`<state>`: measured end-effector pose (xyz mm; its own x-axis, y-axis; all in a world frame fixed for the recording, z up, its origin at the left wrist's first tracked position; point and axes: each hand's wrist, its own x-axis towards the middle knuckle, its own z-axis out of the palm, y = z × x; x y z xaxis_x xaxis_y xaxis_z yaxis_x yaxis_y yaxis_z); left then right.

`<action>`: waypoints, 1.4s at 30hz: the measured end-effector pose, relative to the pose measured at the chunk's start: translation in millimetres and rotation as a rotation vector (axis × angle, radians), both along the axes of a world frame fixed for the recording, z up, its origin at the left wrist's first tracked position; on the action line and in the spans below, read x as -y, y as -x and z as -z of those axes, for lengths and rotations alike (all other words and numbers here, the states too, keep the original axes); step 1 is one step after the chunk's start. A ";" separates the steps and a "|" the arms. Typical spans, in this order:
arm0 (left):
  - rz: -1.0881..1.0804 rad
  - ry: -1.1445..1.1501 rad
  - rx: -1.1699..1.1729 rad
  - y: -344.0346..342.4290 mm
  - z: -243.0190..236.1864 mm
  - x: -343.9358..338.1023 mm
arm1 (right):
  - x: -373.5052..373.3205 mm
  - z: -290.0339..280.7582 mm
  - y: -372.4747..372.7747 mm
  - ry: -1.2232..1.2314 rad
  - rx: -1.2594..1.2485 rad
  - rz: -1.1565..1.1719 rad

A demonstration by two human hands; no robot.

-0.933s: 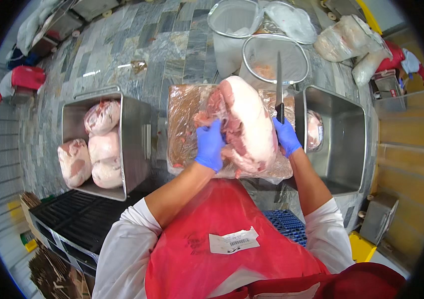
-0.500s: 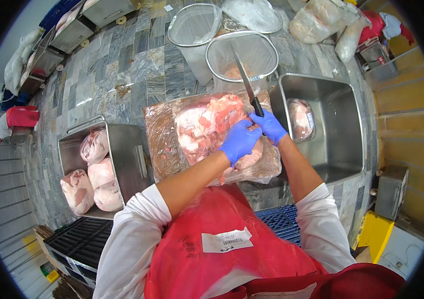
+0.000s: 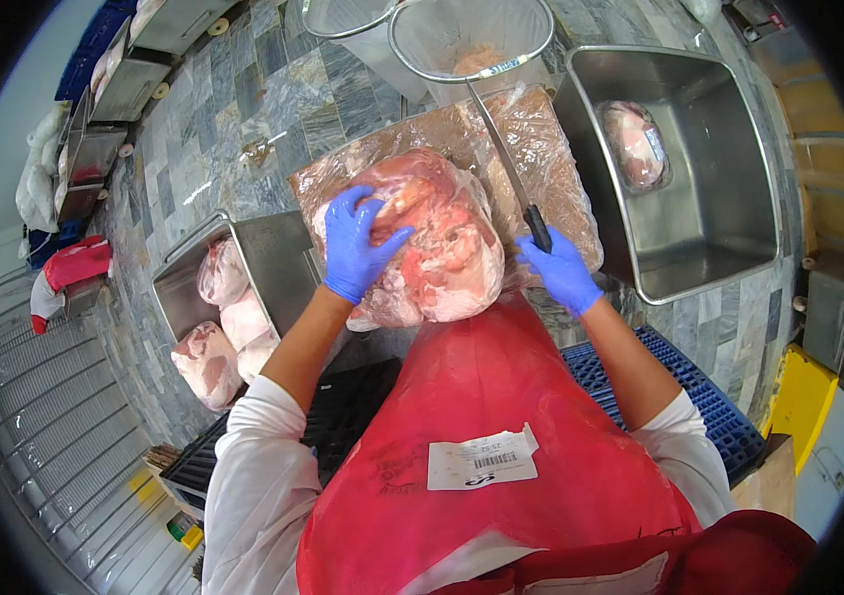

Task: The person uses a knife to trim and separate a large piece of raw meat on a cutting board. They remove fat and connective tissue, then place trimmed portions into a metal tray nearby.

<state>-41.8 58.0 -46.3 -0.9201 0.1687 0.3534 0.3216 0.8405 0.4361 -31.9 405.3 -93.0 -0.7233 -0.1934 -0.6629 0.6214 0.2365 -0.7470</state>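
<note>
A large slab of raw meat (image 3: 442,248), pink with pale fat, lies on a plastic-wrapped board (image 3: 551,169) in front of me. My left hand (image 3: 357,243), in a blue glove, rests on the meat's left part with its fingers spread and thumb apart. On the right, my blue-gloved right hand (image 3: 561,268) holds a long knife (image 3: 509,164) by its black handle. The blade points away from me, over the bare right part of the board, apart from the meat. Part of the right fingers is hidden behind the handle.
A deep steel tub (image 3: 709,218) stands at right, with one wrapped piece of meat (image 3: 635,144) inside. Left of the board, a steel bin (image 3: 288,253) holds several meat pieces (image 3: 209,362). Beyond the board is a plastic-lined bin (image 3: 471,30). Another person's red garment (image 3: 75,263) shows far left.
My hands have parted: the left moved left across the meat, the right drew back with the knife. The meat now lies spread nearer to me, and the whole view has shifted.
</note>
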 end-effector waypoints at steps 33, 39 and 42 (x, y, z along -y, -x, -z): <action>-0.349 -0.193 0.325 -10.7 3.3 15.5 | -63.3 -100.7 -97.4 -0.249 -0.110 -0.321; -0.414 -0.412 0.360 -36.8 0.2 4.5 | -61.4 -102.8 -89.5 -0.309 -0.094 -0.316; -0.470 -0.360 0.266 -48.4 -4.3 -11.2 | -64.5 -99.5 -85.6 -0.317 -0.125 -0.309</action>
